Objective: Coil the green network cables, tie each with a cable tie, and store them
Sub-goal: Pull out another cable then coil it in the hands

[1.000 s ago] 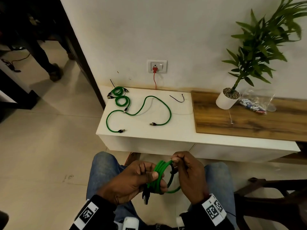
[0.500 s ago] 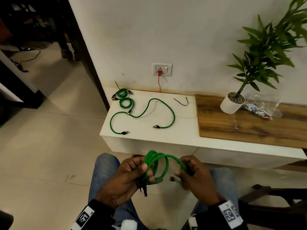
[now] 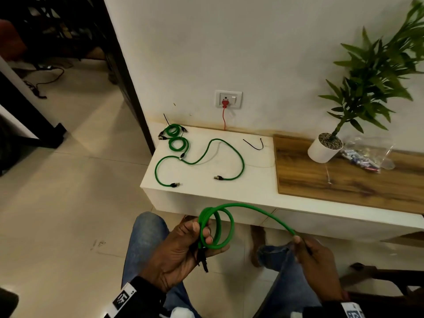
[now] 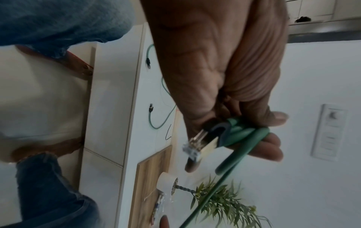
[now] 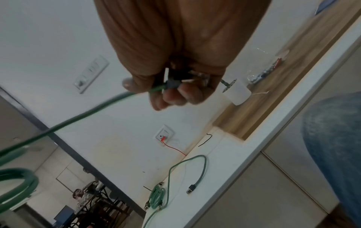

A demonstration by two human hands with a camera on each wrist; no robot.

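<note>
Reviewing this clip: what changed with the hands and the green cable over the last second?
The right hand moved out to the right, pulling one end of the green cable with it, so a long strand now stretches away from the coil. A second ago both hands met at a tight coil. The left hand still grips the remaining loops. The cables and black cable tie on the white shelf lie unchanged.
</note>
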